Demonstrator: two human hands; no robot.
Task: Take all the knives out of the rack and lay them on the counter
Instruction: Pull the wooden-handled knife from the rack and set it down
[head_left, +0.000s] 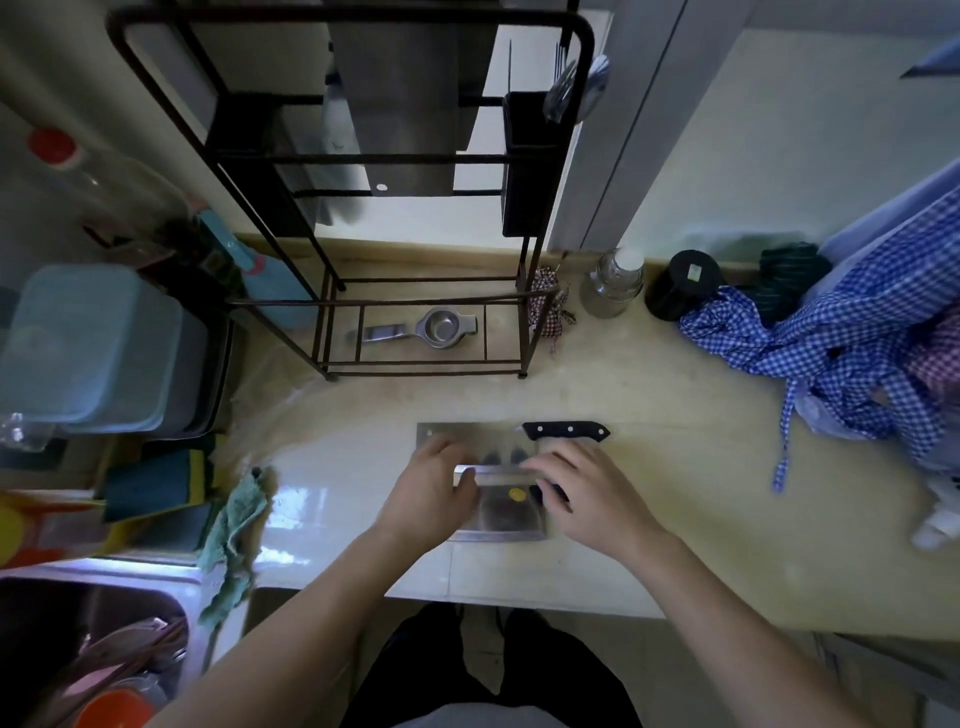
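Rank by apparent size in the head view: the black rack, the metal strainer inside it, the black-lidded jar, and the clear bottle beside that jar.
1. black rack, by far the largest.
2. metal strainer.
3. black-lidded jar and clear bottle: they look alike in size, so I won't rank them.

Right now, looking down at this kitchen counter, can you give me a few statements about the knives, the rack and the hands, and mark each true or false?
1. Two cleavers lie on the counter. True: the far cleaver has a black riveted handle, and the near cleaver lies under the hands.
2. Both hands rest on the near cleaver. True: the left hand and the right hand are on it.
3. The near cleaver has a red sticker. False: the sticker is yellow.
4. The rack is free of blades. False: a broad blade still hangs in it.
5. The rack's bottom shelf holds a cup. False: a metal strainer lies there.
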